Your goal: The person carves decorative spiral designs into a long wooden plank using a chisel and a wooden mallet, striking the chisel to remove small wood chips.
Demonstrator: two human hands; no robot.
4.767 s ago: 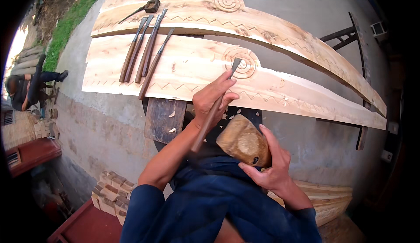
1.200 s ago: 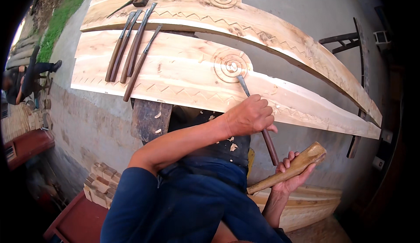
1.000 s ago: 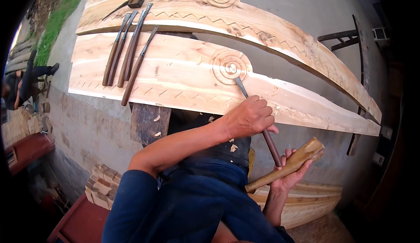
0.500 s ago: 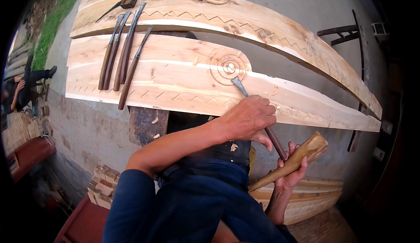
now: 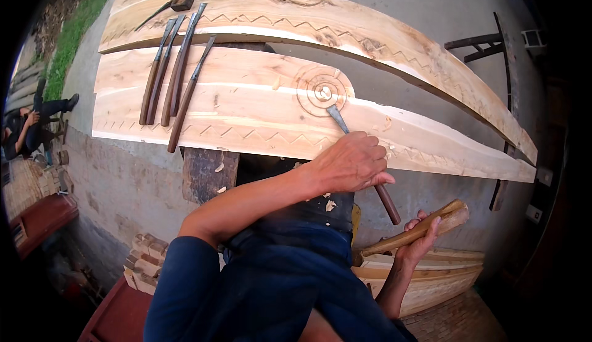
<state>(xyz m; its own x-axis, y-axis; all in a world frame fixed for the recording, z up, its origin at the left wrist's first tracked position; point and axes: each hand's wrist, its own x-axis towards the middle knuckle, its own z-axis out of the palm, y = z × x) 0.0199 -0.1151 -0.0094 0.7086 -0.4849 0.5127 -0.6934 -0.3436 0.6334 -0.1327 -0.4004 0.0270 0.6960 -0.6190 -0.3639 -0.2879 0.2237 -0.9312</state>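
Note:
My left hand (image 5: 350,164) is closed round a chisel (image 5: 387,205), its blade tip resting at the lower right of a carved spiral (image 5: 313,100). That spiral lies on the nearer pale plank (image 5: 246,111), which also bears a zigzag line along its near edge. Lower right, my right hand (image 5: 419,243) grips a wooden mallet (image 5: 452,215), a club-like piece whose thick end points up and right. Mallet and chisel handle are apart. Wood chips sit on the spiral's centre.
Several more chisels (image 5: 176,74) lie on the nearer plank's left part. Behind, a second carved plank (image 5: 246,15) carries a black ink-line tool (image 5: 183,0). A dark wooden support (image 5: 210,175) stands beneath. Wood blocks (image 5: 145,262) are stacked lower left; another person (image 5: 37,114) sits far left.
My right hand has moved the mallet slightly right and down, away from the chisel handle. My left thumb has come in against the chisel, whose blade tip has shifted slightly up.

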